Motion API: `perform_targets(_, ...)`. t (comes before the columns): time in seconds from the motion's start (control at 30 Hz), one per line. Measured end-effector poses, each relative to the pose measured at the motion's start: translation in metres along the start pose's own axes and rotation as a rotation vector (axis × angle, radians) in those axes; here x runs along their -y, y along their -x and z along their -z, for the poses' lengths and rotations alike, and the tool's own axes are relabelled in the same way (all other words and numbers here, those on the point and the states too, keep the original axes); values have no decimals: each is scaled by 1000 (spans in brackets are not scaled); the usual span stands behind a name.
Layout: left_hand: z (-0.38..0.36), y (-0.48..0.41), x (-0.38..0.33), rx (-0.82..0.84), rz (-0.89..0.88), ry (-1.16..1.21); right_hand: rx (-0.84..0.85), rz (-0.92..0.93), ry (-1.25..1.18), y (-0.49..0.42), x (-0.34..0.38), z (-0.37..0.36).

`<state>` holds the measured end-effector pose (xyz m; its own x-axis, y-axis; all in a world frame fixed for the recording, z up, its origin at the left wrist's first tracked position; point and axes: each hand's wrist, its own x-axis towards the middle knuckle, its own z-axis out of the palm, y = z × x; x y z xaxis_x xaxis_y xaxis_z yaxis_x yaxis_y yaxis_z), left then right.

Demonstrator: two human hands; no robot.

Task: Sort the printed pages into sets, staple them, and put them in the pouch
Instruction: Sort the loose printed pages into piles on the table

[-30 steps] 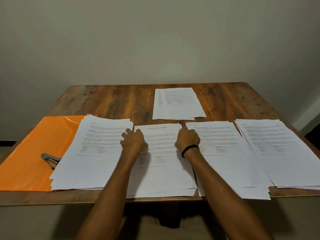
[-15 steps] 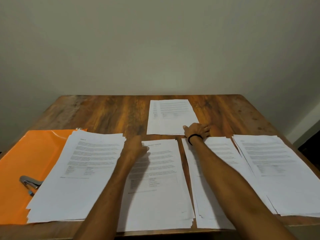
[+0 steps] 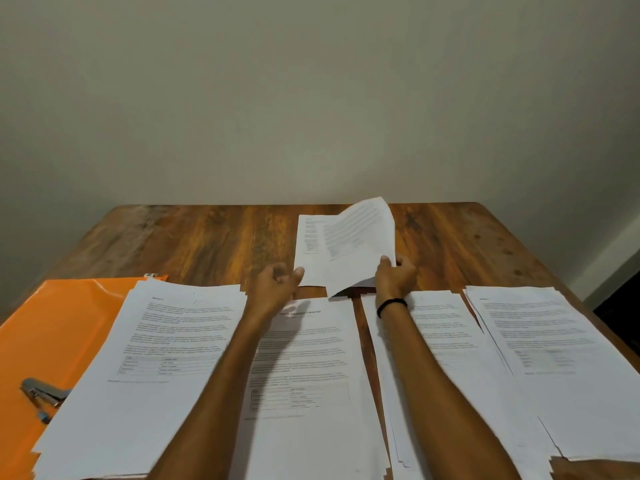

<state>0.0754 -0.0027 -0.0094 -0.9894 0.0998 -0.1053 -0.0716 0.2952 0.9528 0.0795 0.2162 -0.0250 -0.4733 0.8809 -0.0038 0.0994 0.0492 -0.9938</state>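
Several stacks of printed pages lie side by side along the near edge of the wooden table [image 3: 207, 237]. A smaller far pile [image 3: 310, 251] lies beyond them in the middle. My right hand [image 3: 394, 277] pinches the near right corner of that pile's top sheet [image 3: 360, 240], which is lifted and curled upward. My left hand [image 3: 277, 285] hovers at the pile's near left corner with fingers loosely curled, thumb tip at the paper edge. An orange pouch [image 3: 52, 327] lies at the left, partly under the leftmost stack [image 3: 156, 358]. A metal stapler [image 3: 43, 393] rests on the pouch.
The middle stack [image 3: 304, 368], the right-middle stack [image 3: 446, 344] and the rightmost stack [image 3: 554, 358] fill the near table. A plain wall rises right behind the table's far edge. Bare wood shows at the back left and back right.
Both hands left the middle stack and reached forward to the far pile. The right hand took the top sheet's corner and raised it. The camera moved closer over the table.
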Motion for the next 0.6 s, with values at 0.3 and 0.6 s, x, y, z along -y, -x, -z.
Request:
perform_targets(0.3, 16, 4, -39, 3, 103, 311, 566, -358, -318, 71, 9, 55)
perform_targets(0.6, 63, 81, 8, 61, 100, -45, 567, -146, 129, 92, 6, 79)
